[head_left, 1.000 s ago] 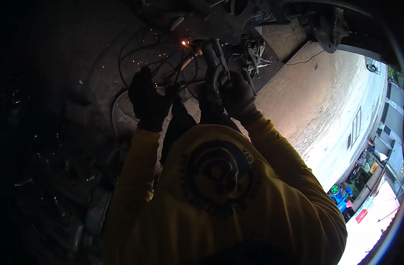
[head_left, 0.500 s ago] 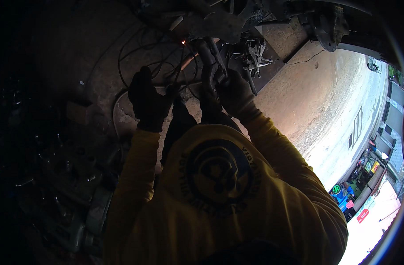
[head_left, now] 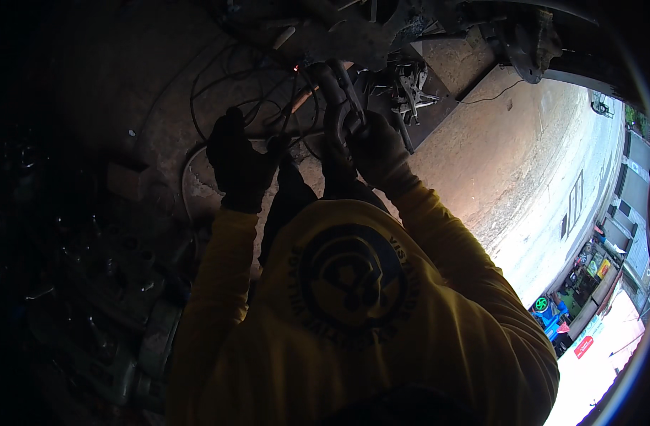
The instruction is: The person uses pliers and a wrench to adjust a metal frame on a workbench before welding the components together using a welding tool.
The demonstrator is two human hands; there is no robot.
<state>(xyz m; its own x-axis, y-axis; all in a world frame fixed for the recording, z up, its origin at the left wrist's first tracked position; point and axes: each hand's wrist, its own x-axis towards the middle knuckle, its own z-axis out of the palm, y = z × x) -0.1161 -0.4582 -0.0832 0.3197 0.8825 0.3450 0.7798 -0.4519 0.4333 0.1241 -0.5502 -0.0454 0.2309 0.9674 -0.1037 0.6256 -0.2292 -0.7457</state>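
Note:
My left hand (head_left: 241,160), in a dark glove, is raised with its thumb apart from the fingers. A thin dark line, rod or cable, runs near the thumb up toward a tiny glowing red spot (head_left: 296,68). My right hand (head_left: 377,148), also gloved, is closed around a dark metal handle (head_left: 349,89) that slants up to the left; its kind is too dark to tell. Beside it stands a curved dark metal piece (head_left: 332,124). An orange-brown rod (head_left: 304,98) lies between the hands. Ahead, a dark metal plate (head_left: 357,42) is partly in shadow.
Locking pliers and clamps (head_left: 412,89) lie in a heap right of the handle. Loose cables (head_left: 195,106) loop over the floor on the left. A dark machine part (head_left: 112,341) stands at lower left. Bright open ground (head_left: 524,170) and a street lie to the right.
The glowing spot has dimmed from bright orange-white to small and red. Both hands and the handle stay practically in place.

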